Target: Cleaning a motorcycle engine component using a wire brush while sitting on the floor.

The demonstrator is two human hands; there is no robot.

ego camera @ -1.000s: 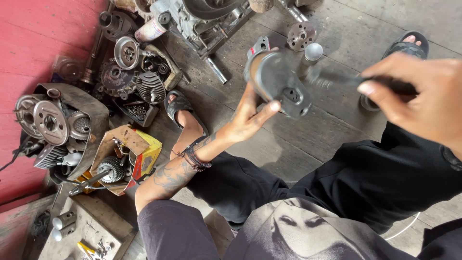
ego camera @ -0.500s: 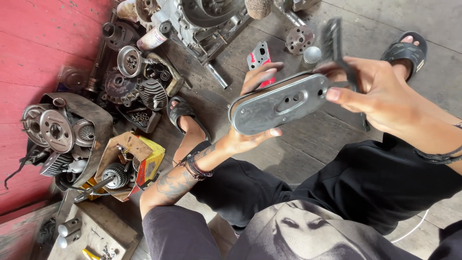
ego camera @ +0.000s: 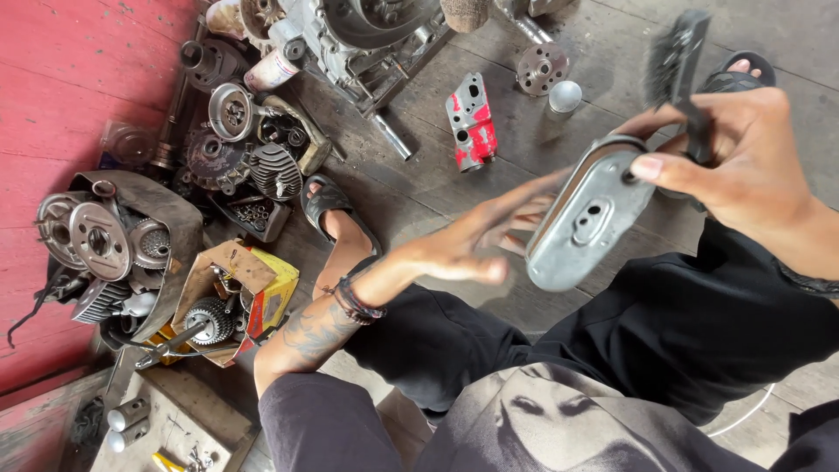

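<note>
My right hand (ego camera: 743, 166) grips a grey oval metal cover (ego camera: 584, 218) together with a dark wire brush (ego camera: 677, 65) that sticks up past my fingers. The cover is tilted, with its flat face toward me. My left hand (ego camera: 476, 245) is blurred, fingers spread, just left of the cover and reaching toward its lower edge. It holds nothing that I can see. A dark bracelet (ego camera: 354, 301) sits on my left wrist.
Engine parts lie on the wooden floor: a red bracket (ego camera: 472, 118), a round flange (ego camera: 540, 65), a small metal cup (ego camera: 564, 96), an engine block (ego camera: 367, 35), and gears in a cardboard box (ego camera: 223, 306). My sandalled foot (ego camera: 336, 223) rests between them.
My right hand has turned the cover from lying across to standing tilted and moved it right. My left hand has come off the cover and swings beside it.
</note>
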